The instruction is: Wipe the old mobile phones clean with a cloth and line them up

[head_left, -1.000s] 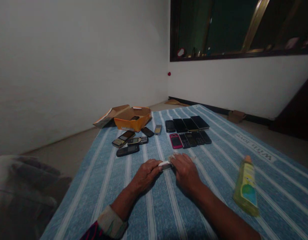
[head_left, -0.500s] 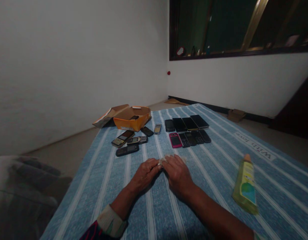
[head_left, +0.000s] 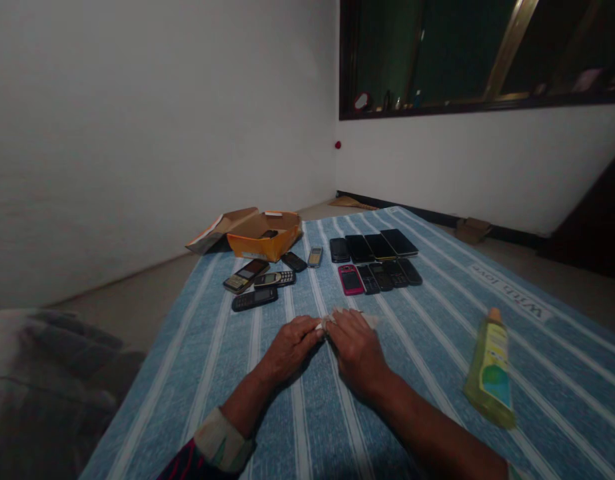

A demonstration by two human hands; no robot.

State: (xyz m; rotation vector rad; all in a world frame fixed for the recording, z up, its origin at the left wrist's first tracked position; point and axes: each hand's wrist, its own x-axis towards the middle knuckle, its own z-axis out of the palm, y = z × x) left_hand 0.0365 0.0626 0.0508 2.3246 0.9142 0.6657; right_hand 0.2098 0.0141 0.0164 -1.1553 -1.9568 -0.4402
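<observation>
My left hand [head_left: 293, 343] is closed, thumb and fingers pinched together, at the front middle of the striped cloth. What lies between its fingertips is mostly covered and too small to name. My right hand [head_left: 358, 350] meets it there, its bent fingers wrapped over a thin whitish tissue [head_left: 371, 321] whose edge sticks out on the right. Beyond the left hand lie a dark keypad phone [head_left: 254, 299], a black-and-silver keypad phone [head_left: 274, 280] and a wider phone [head_left: 246, 276]. A pink phone [head_left: 350, 280] heads a row past the right hand.
An orange box [head_left: 265, 239], flap open, holds a dark phone at the back left. Black smartphones [head_left: 360, 249] lie behind the row of keypad phones. On the right a bottle of yellow-green liquid [head_left: 491, 370] lies on the blue striped cloth [head_left: 417, 400]. Grey fabric [head_left: 42, 393] sits at lower left.
The right fingers have shifted very slightly, and the tissue's edge sticks out a little farther to the right. The phones, box and bottle stay put.
</observation>
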